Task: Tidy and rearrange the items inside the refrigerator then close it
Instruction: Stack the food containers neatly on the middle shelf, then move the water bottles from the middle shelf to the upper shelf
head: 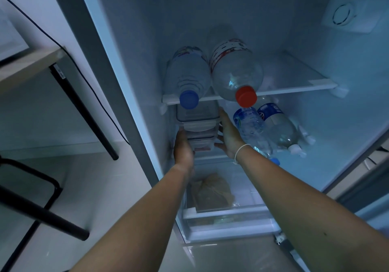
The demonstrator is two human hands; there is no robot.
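The refrigerator [315, 124] stands open in front of me. A stack of clear lidded plastic containers [196, 122] sits at the left of the middle shelf. My left hand [183, 145] presses its left side and my right hand [228, 134] its right side, so both hands grip the stack. On the top shelf [294, 87] lie two large bottles, one with a blue cap [189, 99] and one with a red cap [245, 96]. Two smaller water bottles [267, 128] lie on the middle shelf right of my right hand.
A brownish wrapped packet [212, 189] rests on the lower shelf above the crisper drawer [227, 227]. A thermostat dial [343, 16] is on the fridge's right wall. Left of the fridge stand a wooden table [27, 65] with black legs, a cable and a black chair frame [42, 210].
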